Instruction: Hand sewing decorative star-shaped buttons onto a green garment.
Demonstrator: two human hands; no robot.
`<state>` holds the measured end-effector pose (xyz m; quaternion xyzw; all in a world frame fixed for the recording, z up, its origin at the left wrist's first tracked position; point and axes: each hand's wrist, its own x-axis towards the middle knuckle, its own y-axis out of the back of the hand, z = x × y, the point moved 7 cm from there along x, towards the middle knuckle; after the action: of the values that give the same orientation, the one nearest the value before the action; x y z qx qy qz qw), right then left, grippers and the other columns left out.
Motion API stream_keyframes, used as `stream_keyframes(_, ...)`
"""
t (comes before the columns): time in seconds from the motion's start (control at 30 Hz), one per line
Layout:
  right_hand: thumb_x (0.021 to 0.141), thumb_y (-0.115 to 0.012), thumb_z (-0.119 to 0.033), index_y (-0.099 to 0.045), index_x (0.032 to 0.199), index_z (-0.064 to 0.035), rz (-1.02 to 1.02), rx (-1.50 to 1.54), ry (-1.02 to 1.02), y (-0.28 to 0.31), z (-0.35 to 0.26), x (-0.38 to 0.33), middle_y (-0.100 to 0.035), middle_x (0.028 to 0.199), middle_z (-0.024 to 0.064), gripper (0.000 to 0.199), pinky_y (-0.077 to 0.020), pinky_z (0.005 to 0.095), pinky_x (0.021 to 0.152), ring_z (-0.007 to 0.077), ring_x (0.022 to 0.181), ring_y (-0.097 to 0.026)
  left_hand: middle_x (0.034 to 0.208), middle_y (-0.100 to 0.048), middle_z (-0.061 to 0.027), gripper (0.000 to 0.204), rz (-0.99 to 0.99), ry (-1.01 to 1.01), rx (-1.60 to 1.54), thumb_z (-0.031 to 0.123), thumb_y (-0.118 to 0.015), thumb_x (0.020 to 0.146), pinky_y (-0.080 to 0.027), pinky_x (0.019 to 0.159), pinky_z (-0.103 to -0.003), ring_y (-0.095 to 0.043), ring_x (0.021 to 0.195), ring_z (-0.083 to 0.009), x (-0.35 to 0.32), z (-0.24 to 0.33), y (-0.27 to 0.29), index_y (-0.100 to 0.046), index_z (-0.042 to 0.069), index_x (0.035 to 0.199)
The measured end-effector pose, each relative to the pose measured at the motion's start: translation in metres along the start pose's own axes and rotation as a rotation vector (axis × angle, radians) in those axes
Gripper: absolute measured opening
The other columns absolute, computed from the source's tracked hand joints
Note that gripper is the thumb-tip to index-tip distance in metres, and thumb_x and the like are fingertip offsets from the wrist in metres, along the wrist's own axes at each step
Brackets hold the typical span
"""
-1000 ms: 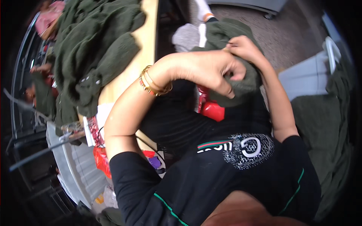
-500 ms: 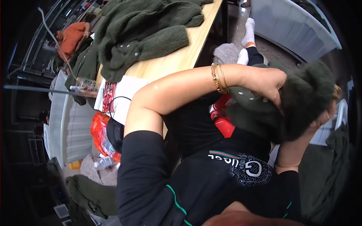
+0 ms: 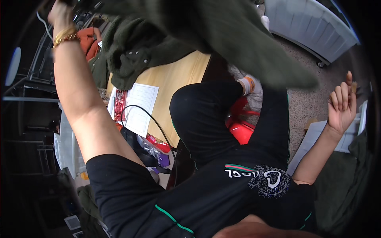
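A dark green knit garment (image 3: 254,51) sweeps across the top of the view, blurred, its free end hanging over my lap and the floor. My left hand (image 3: 61,18) is raised at the far upper left, at the garment's other end; its fingers are smeared and partly cut off, but look closed on the cloth. Off to the right, my right hand (image 3: 340,105) is away from the garment. Its fingers curl inward around a small tan thing too small to name. More dark green knitwear (image 3: 135,51) with shiny buttons lies on the wooden table (image 3: 186,67).
A printed sheet (image 3: 145,97) and a red packet (image 3: 120,105) lie on the table's near end, with a black cable (image 3: 158,123) over them. A red stool (image 3: 242,131) is under me. A grey plastic bin (image 3: 309,27) stands upper right; a person in orange (image 3: 88,41) is at upper left.
The garment has gone from my lap up and leftward. My left arm has swung out to the far upper left, and my right hand has come off the garment.
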<state>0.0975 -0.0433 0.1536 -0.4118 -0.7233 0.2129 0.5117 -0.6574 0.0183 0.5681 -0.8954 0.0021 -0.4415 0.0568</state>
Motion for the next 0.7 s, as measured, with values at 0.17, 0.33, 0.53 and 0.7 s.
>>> stream_keyframes(0.17,0.102,-0.043,-0.009,-0.039,0.14,0.0092,0.336,-0.306,0.048,0.027,-0.033,-0.038,-0.032,0.063,-0.0017,0.042,-0.0252,0.0192,0.044,0.0046,0.05,-0.026,0.118,-0.056,-0.0163,0.06,0.099,1.53,-0.257,0.013,-0.075,0.077,-0.051,0.081,-0.044,-0.062,0.091,-0.028,-0.227,0.109,-0.055,-0.048,0.0,0.13)
stream_keyframes(0.33,0.103,-0.039,-0.014,-0.042,0.139,0.0089,0.43,-0.361,-0.038,0.033,-0.014,-0.022,-0.031,0.06,-0.0063,0.042,-0.0217,0.018,0.04,0.0016,0.047,-0.024,0.111,-0.057,-0.0145,0.043,0.035,1.928,-0.523,0.008,-0.072,0.074,-0.051,0.091,-0.051,-0.061,0.084,-0.029,-0.325,0.206,-0.099,-0.056,-0.002,0.112)
stream_keyframes(0.53,0.099,-0.05,-0.022,-0.069,0.114,0.0011,0.363,-0.874,-0.184,0.014,0.004,0.014,-0.04,0.06,-0.0083,0.033,-0.0219,0.0193,0.043,-0.0002,0.048,-0.029,0.062,-0.056,-0.0034,0.038,-0.427,1.573,-1.016,0.014,-0.058,0.094,-0.05,0.053,-0.03,-0.05,0.05,-0.0152,-0.321,0.307,-0.146,-0.056,-0.007,0.126)
stream_keyframes(0.7,0.097,-0.058,-0.035,-0.072,0.095,-0.0008,0.314,-1.174,-0.086,-0.01,-0.087,0.013,-0.049,0.057,-0.0033,0.037,-0.0332,0.0208,0.048,0.0033,0.051,-0.042,0.139,-0.053,-0.0179,0.054,-0.425,0.771,-0.993,0.013,-0.067,0.089,-0.039,0.107,-0.038,-0.054,0.124,-0.0299,-0.12,0.559,-0.173,-0.05,-0.001,0.138)
